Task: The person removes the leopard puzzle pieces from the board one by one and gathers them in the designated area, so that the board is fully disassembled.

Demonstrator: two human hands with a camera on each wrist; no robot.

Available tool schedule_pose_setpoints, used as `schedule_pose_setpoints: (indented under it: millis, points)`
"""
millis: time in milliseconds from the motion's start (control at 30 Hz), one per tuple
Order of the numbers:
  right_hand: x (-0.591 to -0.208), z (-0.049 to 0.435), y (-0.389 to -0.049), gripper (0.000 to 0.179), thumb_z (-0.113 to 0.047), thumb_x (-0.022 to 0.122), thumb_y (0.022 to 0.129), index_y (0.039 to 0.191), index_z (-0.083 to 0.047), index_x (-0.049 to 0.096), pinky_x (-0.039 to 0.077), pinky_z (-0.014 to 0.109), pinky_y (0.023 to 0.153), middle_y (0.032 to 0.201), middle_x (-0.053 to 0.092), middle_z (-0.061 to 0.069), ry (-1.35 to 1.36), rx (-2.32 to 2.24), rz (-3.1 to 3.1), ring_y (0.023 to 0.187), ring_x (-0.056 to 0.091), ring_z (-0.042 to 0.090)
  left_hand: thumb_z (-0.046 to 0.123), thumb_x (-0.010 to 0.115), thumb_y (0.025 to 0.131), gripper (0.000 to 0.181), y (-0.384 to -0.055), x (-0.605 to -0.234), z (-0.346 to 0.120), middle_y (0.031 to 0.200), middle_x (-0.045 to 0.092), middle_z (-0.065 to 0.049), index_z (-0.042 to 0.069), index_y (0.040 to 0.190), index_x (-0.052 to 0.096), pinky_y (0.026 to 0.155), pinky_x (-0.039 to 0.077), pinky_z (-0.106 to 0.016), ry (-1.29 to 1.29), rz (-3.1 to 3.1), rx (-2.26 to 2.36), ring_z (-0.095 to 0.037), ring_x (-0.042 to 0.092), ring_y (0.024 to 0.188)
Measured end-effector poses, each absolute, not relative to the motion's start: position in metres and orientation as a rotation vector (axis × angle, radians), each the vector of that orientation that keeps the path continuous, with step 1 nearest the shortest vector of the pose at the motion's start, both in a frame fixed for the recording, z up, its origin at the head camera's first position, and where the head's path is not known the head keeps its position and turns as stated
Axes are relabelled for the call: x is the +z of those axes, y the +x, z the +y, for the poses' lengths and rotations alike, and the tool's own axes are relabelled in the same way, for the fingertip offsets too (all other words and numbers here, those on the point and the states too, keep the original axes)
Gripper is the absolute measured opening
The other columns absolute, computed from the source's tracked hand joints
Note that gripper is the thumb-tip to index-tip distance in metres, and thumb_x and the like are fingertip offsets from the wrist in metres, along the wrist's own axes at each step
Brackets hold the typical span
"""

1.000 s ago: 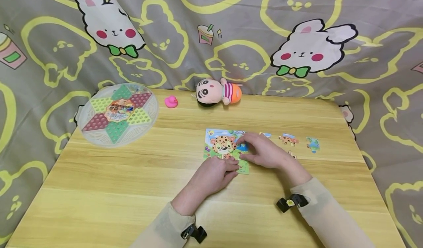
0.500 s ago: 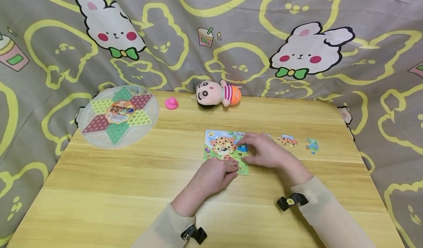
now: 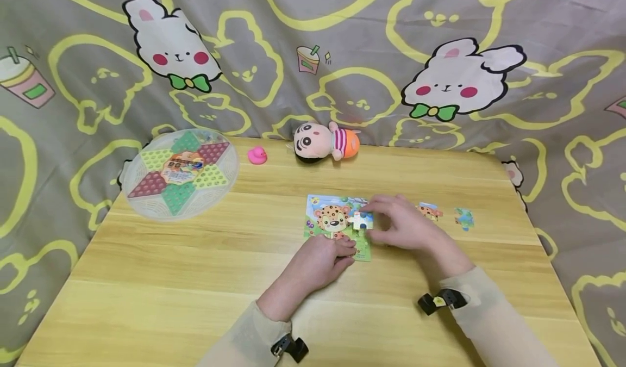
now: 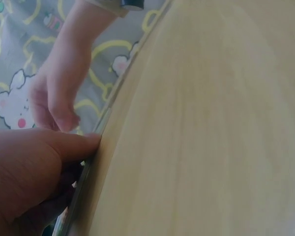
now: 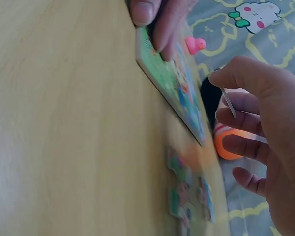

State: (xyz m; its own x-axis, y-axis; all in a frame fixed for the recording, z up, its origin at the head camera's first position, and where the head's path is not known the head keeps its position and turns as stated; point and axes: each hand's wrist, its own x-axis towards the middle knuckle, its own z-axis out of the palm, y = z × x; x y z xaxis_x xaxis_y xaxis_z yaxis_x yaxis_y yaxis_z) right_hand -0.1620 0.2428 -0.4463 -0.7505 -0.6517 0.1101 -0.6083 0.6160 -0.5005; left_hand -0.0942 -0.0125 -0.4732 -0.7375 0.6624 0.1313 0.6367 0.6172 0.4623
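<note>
A leopard jigsaw puzzle point(image 3: 314, 215) lies flat on the table in the head view. My left hand point(image 3: 318, 258) rests over its near edge, fingertips pressing on the picture and thumb along the edge. In the right wrist view, those left fingers point(image 5: 167, 32) lie on the puzzle's green corner. My right hand point(image 3: 406, 223) is over the puzzle's right side, pinching a pale-faced puzzle piece point(image 3: 361, 221) between thumb and index finger. Seen edge-on in the right wrist view, this piece point(image 5: 229, 103) is a thin strip, tilted and raised off the puzzle.
Right of the puzzle lie a spotted loose piece point(image 3: 429, 212) and a blue-green one point(image 3: 463, 218). Along the back stand a round Chinese checkers board point(image 3: 132, 204), a pink toy duck point(image 3: 257, 155) and a plush doll point(image 3: 320, 140). A patterned curtain point(image 3: 352, 35) hangs behind the table.
My right hand has lifted a puzzle piece from the puzzle's right side, so its pale face shows. The left hand stays on the near edge. The head view has shifted slightly.
</note>
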Motion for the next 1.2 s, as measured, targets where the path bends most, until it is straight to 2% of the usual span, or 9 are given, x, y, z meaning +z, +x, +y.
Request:
schedule_pose_setpoints:
  millis: [167, 400, 633, 767, 967, 1200]
  points:
    - [-0.439, 0.257, -0.157, 0.045, -0.026, 0.083, 0.091, 0.133, -0.013, 0.073, 0.051, 0.045, 0.088, 0.121, 0.069, -0.005, -1.101, -0.834, 2.758, 0.096, 0.061, 0.017, 0.027, 0.072, 0.104, 0.026, -0.093, -0.473, -0.012, 0.131, 0.072, 0.002, 0.015, 0.125, 0.08, 0.106, 0.053, -0.032, 1.109, 2.774, 0.771, -0.012, 0.067, 0.124]
    - [-0.431, 0.282, -0.149, 0.045, -0.023, 0.082, 0.094, 0.135, -0.01, 0.071, 0.056, 0.05, 0.094, 0.128, 0.069, 0.001, -1.083, -0.874, 2.772, 0.107, 0.067, 0.019, 0.026, 0.071, 0.104, 0.026, -0.093, -0.472, -0.011, 0.133, 0.071, 0.002, 0.015, 0.126, 0.08, 0.107, 0.052, -0.034, 1.091, 2.766, 0.769, -0.012, 0.065, 0.126]
    - [-0.423, 0.31, -0.137, 0.041, -0.02, 0.081, 0.096, 0.135, -0.011, 0.071, 0.058, 0.048, 0.082, 0.131, 0.067, 0.0, -1.01, -0.872, 2.819, 0.103, 0.064, 0.017, 0.026, 0.071, 0.104, 0.026, -0.092, -0.474, -0.011, 0.133, 0.071, 0.002, 0.015, 0.127, 0.079, 0.11, 0.05, -0.036, 1.103, 2.771, 0.792, -0.012, 0.065, 0.126]
    - [-0.417, 0.327, -0.128, 0.044, -0.019, 0.08, 0.097, 0.138, -0.009, 0.069, 0.059, 0.05, 0.083, 0.134, 0.065, 0.003, -0.951, -0.835, 2.852, 0.108, 0.064, 0.019, 0.026, 0.071, 0.104, 0.026, -0.092, -0.475, -0.011, 0.133, 0.071, 0.002, 0.015, 0.127, 0.079, 0.109, 0.051, -0.036, 1.109, 2.776, 0.792, -0.012, 0.066, 0.125]
    - [-0.414, 0.351, -0.116, 0.047, -0.007, 0.078, 0.096, 0.142, -0.005, 0.065, 0.057, 0.036, 0.076, 0.131, 0.064, 0.001, -0.956, -0.821, 2.874, 0.105, 0.06, 0.018, 0.027, 0.072, 0.104, 0.026, -0.092, -0.475, -0.012, 0.133, 0.071, 0.002, 0.016, 0.127, 0.079, 0.107, 0.052, -0.035, 1.107, 2.781, 0.785, -0.011, 0.066, 0.125]
    - [-0.419, 0.374, -0.103, 0.052, 0.003, 0.078, 0.093, 0.143, -0.005, 0.064, 0.052, 0.028, 0.084, 0.131, 0.062, -0.004, -0.939, -0.824, 2.912, 0.105, 0.06, 0.012, 0.025, 0.073, 0.103, 0.027, -0.092, -0.476, -0.011, 0.132, 0.072, 0.001, 0.015, 0.127, 0.079, 0.106, 0.053, -0.037, 1.117, 2.784, 0.816, -0.012, 0.067, 0.124]
